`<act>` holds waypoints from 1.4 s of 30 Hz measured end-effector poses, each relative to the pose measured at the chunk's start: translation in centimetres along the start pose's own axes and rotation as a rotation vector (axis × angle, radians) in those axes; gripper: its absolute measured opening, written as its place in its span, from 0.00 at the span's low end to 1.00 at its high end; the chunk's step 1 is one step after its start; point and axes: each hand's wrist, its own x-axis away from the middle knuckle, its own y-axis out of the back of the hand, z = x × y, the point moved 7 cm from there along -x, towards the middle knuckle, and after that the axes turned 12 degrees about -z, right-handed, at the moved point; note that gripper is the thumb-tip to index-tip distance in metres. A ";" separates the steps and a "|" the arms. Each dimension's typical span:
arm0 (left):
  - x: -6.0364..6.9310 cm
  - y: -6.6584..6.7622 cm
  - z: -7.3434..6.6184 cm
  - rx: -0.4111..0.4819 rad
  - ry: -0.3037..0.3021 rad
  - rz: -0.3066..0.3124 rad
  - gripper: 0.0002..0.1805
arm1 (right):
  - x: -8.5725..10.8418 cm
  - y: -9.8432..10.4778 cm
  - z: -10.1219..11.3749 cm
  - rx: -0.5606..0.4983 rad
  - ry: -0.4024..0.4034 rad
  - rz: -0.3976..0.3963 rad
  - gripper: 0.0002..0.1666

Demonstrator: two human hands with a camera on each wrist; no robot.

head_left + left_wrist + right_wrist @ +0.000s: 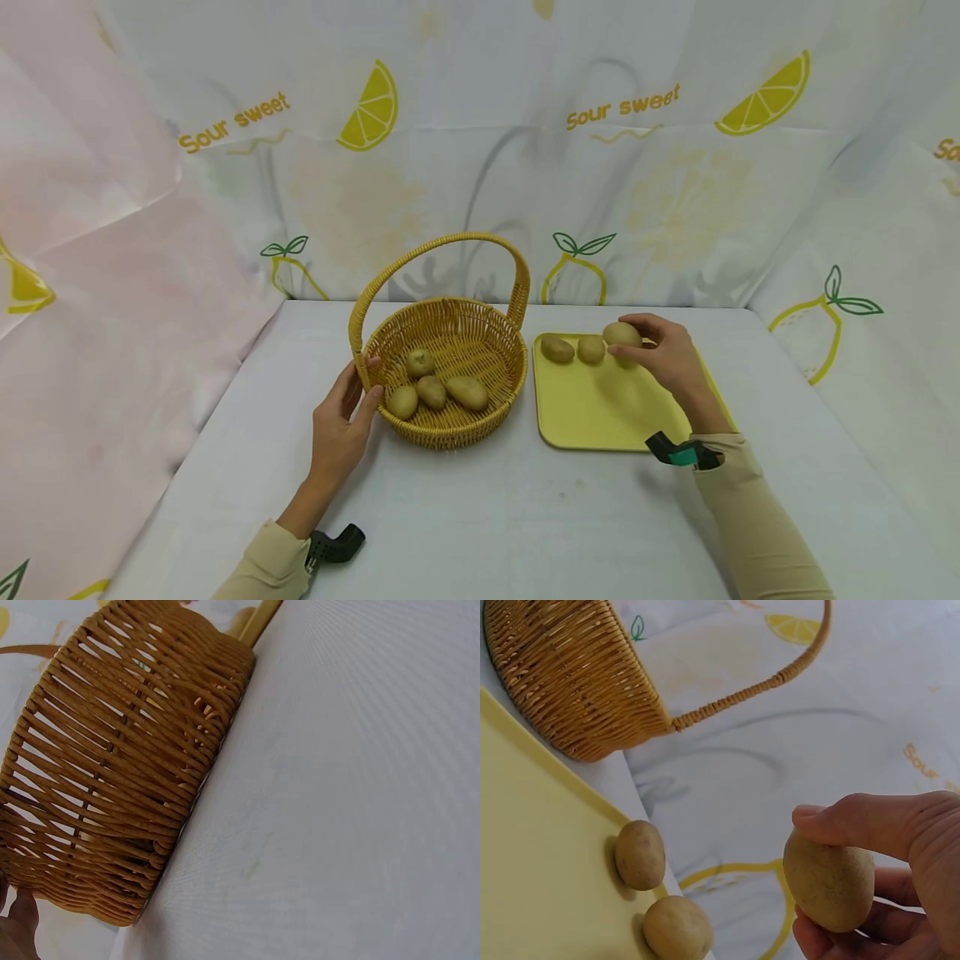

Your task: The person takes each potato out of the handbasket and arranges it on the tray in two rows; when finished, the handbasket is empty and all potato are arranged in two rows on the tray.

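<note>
Pinched between the thumb and fingers of my right hand is a potato, held over the back right part of the yellow tray. The right wrist view shows this potato up close, thumb on top and fingers beneath. Two more potatoes lie along the tray's back edge. My left hand grips the left rim of the wicker basket, at the foot of its handle. Several potatoes lie inside the basket. In the left wrist view, fingertips touch the basket's woven side.
The basket's tall arched handle rises above it, and the tray lies just to its right. White cloth covers the table. Behind stands a lemon-printed cloth backdrop, with a pinkish cloth side at the left.
</note>
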 end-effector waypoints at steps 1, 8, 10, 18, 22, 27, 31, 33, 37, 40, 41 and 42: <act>0.0 0.0 0.0 0.000 0.000 0.000 0.28 | -0.1 0.2 -0.1 0.005 -0.001 -0.005 0.28; -0.1 0.0 -0.1 0.010 -0.005 0.006 0.28 | -0.2 1.2 -0.6 0.043 -0.035 -0.021 0.29; -0.1 0.0 -0.1 0.014 -0.002 0.007 0.28 | -0.3 1.4 -0.8 0.053 -0.042 -0.023 0.30; -0.1 0.0 -0.2 0.009 0.006 0.009 0.28 | -0.5 2.2 -2.0 0.105 -0.054 -0.051 0.31; -0.2 0.0 -0.2 0.006 0.003 0.011 0.28 | -0.5 2.8 -2.7 0.138 -0.061 -0.081 0.32; -0.2 -0.1 -0.2 0.013 0.007 0.013 0.28 | -0.7 3.5 -3.4 0.167 -0.070 -0.114 0.33; -0.1 -0.1 -0.1 0.010 0.009 0.012 0.28 | -0.7 3.9 -4.0 0.177 -0.072 -0.118 0.33; 0.0 -0.1 0.0 0.003 0.010 0.012 0.28 | -0.7 4.1 -4.3 0.181 -0.073 -0.115 0.33; 0.1 0.0 0.1 -0.007 0.011 0.012 0.28 | -0.7 4.3 -5.0 0.196 -0.074 -0.110 0.33; 0.1 0.0 0.1 -0.006 0.008 0.013 0.28 | -0.6 4.5 -5.4 0.208 -0.081 -0.111 0.33; 0.1 -0.1 0.1 -0.006 0.007 0.015 0.28 | -0.6 4.6 -5.6 0.209 -0.086 -0.112 0.33; 0.0 -0.1 0.1 -0.007 0.007 0.015 0.28 | -0.6 4.7 -5.7 0.213 -0.090 -0.113 0.33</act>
